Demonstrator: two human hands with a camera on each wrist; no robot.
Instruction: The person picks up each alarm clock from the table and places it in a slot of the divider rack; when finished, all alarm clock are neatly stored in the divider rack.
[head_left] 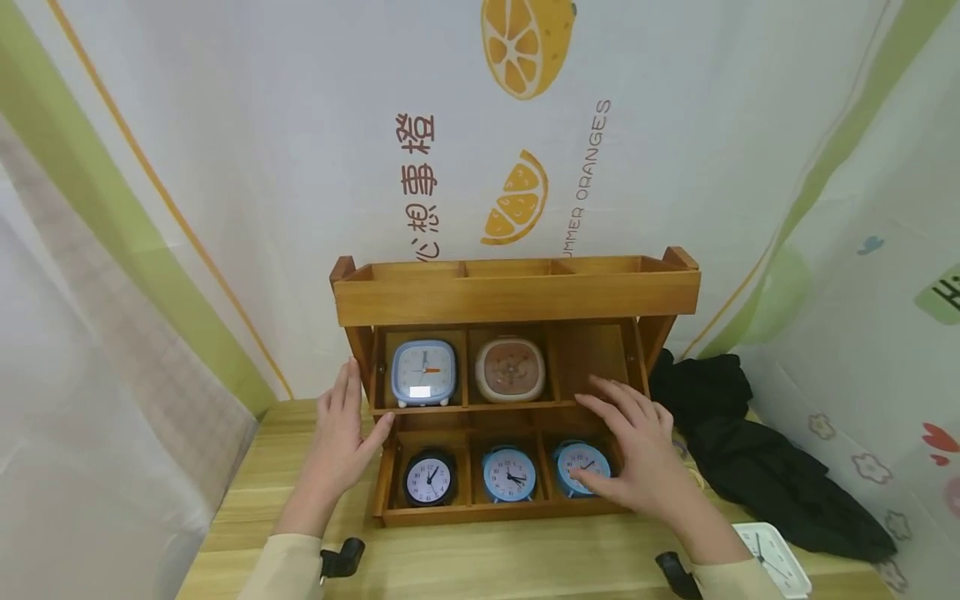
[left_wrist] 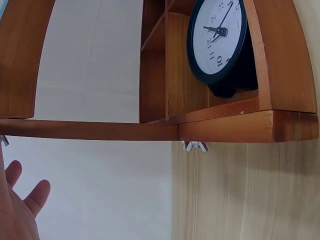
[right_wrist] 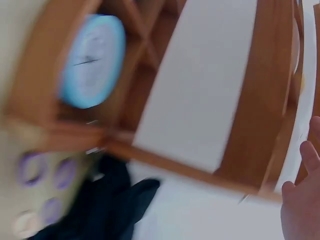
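Fingers of both hands were held straight and slightly apart, nothing gripped. At lower centre of the head view, the left hand (head_left: 341,442) was rested against the wooden rack (head_left: 517,292), while the right hand (head_left: 637,458) was laid over the blue clock (head_left: 577,467). The clock would best be pinched by its rim and drawn out level.

Both forearms in pale sleeves reach forward over the bench, the left hand (head_left: 339,442) flat and upright with straight fingers and thumb spread toward the wooden rack (head_left: 517,293), the right hand (head_left: 637,462) palm-down before it, fingers relaxed and splayed.
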